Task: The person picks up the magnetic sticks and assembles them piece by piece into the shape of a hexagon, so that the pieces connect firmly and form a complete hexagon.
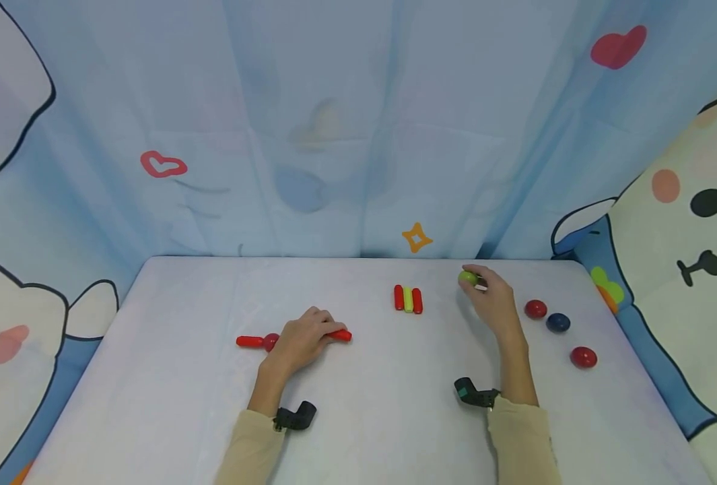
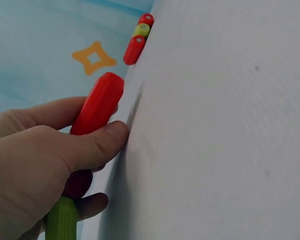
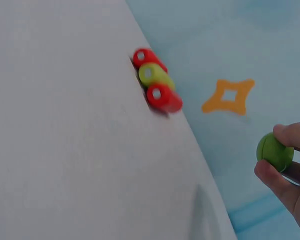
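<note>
My left hand (image 1: 303, 337) holds an assembly of toy rods and balls above the white table. A red rod (image 2: 101, 102) is pinched between its thumb and fingers. Below that, in the left wrist view, a dark red ball (image 2: 78, 183) and a green rod (image 2: 61, 220) show, partly covered by the hand. Another red rod (image 1: 250, 341) and a red ball (image 1: 270, 342) stick out to the left in the head view. Near the table's far edge, my right hand (image 1: 490, 296) pinches a green ball (image 3: 275, 152) between thumb and fingers. A small white piece shows beside that ball.
Two red rods with a yellow-green rod (image 1: 408, 300) between them lie side by side near the back. On the right are a red ball (image 1: 536, 309), a dark blue ball (image 1: 558, 322) and another red ball (image 1: 584, 357). A patterned blue curtain (image 1: 346, 202) hangs behind the table.
</note>
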The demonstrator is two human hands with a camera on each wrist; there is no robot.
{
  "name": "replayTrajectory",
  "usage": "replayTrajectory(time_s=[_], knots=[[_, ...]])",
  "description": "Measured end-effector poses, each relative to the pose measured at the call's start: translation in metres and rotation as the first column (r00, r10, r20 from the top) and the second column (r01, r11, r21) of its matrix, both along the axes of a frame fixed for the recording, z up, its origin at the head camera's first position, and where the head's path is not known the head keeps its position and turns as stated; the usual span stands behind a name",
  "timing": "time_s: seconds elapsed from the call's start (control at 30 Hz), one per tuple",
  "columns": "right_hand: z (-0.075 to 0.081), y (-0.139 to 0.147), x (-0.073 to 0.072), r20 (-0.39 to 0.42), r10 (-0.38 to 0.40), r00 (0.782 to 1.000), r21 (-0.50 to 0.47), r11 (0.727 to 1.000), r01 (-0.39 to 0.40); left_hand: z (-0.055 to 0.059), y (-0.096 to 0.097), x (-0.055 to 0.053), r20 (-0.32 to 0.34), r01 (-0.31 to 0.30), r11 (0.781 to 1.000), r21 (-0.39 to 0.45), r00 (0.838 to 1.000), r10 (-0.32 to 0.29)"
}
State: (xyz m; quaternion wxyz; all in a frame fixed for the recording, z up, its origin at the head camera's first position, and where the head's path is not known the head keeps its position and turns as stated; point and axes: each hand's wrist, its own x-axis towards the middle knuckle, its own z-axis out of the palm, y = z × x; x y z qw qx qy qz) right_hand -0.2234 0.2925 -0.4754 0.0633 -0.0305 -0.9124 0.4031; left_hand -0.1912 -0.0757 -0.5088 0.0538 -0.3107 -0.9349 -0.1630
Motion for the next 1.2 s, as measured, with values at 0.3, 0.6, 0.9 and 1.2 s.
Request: replayTrajectory(time_s=[0.3, 0.6, 0.9, 1.2], knots=[[0.002, -0.05, 0.001, 0.005, 0.169, 0.986, -0.076, 0.983, -0.168, 0.003, -0.002, -0.001, -0.028, -0.091, 0.996, 0.017, 0.995, 0.091], [-0.006, -0.089, 0.005, 0.014, 0.263, 0.965, -0.102, 0.96, -0.26, 0.004, -0.001, -0.003, -0.066, -0.152, 0.988, 0.016, 0.986, 0.152], [-0.014, -0.137, 0.017, 0.085, 0.375, 0.923, -0.161, 0.92, -0.359, 0.005, 0.001, -0.002, -0.058, -0.225, 0.974, 0.04, 0.972, 0.227], [-0.021, -0.15, 0.023, 0.044, 0.468, 0.883, -0.171, 0.874, -0.455, 0.007, 0.005, -0.002, -0.066, -0.204, 0.978, 0.039, 0.976, 0.206]])
